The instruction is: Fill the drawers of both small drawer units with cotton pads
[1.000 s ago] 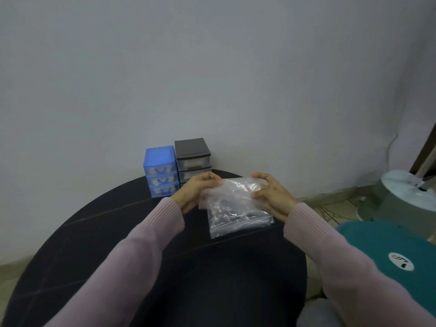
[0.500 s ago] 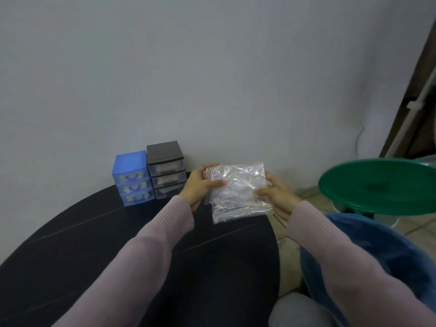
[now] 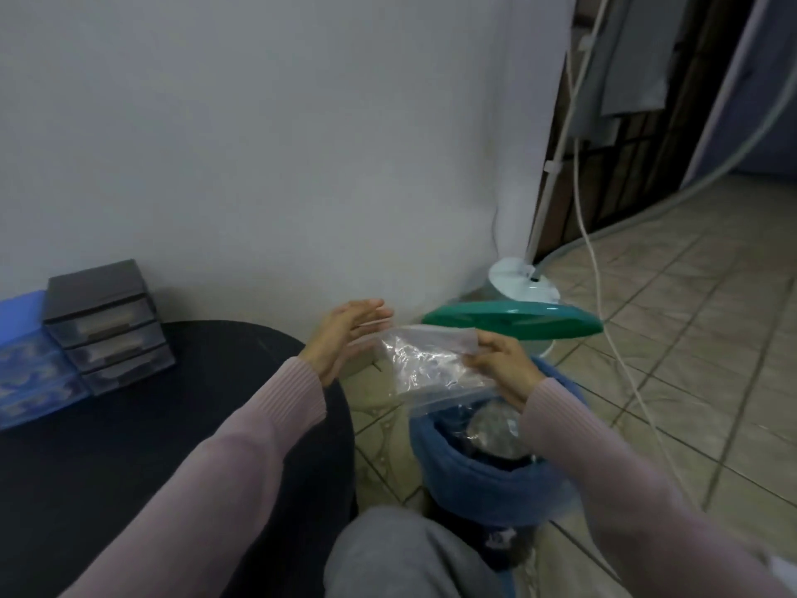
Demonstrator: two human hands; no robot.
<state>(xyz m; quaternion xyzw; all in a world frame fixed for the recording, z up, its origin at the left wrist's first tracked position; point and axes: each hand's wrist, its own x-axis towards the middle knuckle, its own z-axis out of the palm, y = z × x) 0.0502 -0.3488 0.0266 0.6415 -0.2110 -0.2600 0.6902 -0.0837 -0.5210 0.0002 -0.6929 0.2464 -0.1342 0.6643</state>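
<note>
- A person in pale pink sleeves sits at a round black table [image 3: 142, 425], seen from above by the head camera; every place below is given relative to this table.
- The right hand [image 3: 502, 366], out past the table's right edge, pinches a clear, crumpled plastic bag [image 3: 425, 364] between thumb and curled fingers.
- The bag hangs in the air above a bin lined with a blue bag [image 3: 483, 472], which stands on the tiled floor [image 3: 690, 381] just beside the table's right edge.
- A round green lid [image 3: 513, 323] stands raised over the far side of that bin, tilted nearly level.
- The left hand [image 3: 345, 334] is held over the table's right rim, palm turned toward the bag, fingers straight and close together; whether the fingertips touch the bag cannot be told.
- The black drawer unit [image 3: 108, 321], with three translucent drawers, stands at the table's far left against the white wall [image 3: 280, 144]. All three drawers are pushed in.
- The blue drawer unit [image 3: 26, 360] stands touching the black one's left side, partly cut off by the picture's edge.
- Pale shapes show through the drawer fronts; what they are is too blurred to tell.
- A grey-trousered knee [image 3: 401, 554] shows at the table's near right.
</note>
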